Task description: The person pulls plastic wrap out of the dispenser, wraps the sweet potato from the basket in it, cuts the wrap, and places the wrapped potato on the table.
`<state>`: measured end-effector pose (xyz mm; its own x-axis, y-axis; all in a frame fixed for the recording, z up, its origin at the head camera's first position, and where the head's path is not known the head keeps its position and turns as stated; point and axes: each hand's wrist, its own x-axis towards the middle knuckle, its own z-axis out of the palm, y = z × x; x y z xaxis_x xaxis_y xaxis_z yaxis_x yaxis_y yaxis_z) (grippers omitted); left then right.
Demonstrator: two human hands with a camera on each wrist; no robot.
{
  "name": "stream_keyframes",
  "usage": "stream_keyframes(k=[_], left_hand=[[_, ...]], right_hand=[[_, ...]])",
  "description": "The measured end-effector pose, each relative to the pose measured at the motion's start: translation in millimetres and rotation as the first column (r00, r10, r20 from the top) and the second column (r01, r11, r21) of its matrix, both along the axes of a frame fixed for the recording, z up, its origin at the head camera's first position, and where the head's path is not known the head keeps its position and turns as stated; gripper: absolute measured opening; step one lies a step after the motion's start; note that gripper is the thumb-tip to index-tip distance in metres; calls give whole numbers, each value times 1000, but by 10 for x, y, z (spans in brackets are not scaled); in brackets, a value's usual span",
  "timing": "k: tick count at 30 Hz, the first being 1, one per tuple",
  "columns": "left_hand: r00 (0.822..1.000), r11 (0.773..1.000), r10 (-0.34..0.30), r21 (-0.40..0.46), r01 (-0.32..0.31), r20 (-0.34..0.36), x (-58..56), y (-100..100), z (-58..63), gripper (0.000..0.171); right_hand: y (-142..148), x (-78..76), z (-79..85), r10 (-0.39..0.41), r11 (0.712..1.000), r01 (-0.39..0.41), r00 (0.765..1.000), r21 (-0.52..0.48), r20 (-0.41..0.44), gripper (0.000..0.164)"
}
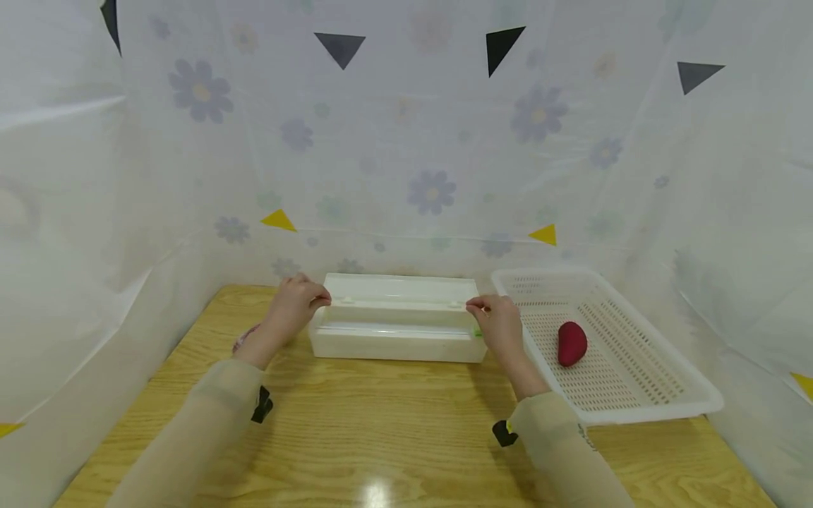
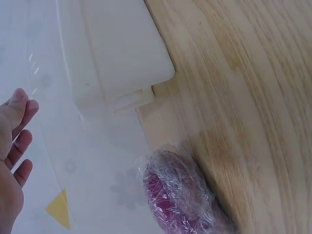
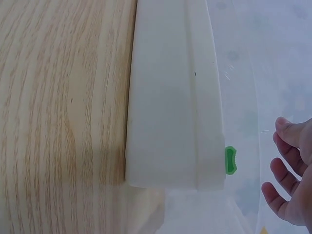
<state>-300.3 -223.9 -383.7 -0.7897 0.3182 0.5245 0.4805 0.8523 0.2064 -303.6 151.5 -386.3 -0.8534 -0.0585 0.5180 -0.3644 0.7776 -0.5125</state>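
A long white cling film dispenser box [image 1: 399, 348] stands on the table with its lid [image 1: 400, 286] raised at the back. My left hand [image 1: 295, 305] pinches thumb to fingertips at the box's left end, and my right hand [image 1: 498, 323] does the same at the right end. Faint glints of clear cling film [image 2: 34, 73] show beside the left fingertips in the left wrist view; the film itself is barely visible. A green slide cutter [image 3: 230, 160] sits at the box's right end. Left of the box lies a purple-red object wrapped in film [image 2: 178, 195].
A white perforated basket [image 1: 641, 416] stands on the right, holding a dark red mango-shaped fruit [image 1: 572, 343]. The wood-grain table [image 1: 394, 430] runs to the front. Flower-patterned sheeting [image 1: 394, 141] hangs behind and at both sides.
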Motion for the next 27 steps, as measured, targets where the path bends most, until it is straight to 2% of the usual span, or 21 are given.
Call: stream_keyframes(k=[10, 18, 27], left_hand=[[1000, 1000, -14, 10, 14, -27, 26, -1, 88, 5], [999, 1000, -16, 12, 16, -41, 76, 10, 145, 5], [998, 1000, -23, 15, 23, -59, 111, -19, 182, 5]], right_hand=[[1, 22, 86, 1, 1000, -1, 1000, -18, -30, 9], [14, 41, 90, 7, 999, -8, 1000, -32, -28, 9], [11, 46, 108, 17, 1000, -18, 997, -15, -78, 10]])
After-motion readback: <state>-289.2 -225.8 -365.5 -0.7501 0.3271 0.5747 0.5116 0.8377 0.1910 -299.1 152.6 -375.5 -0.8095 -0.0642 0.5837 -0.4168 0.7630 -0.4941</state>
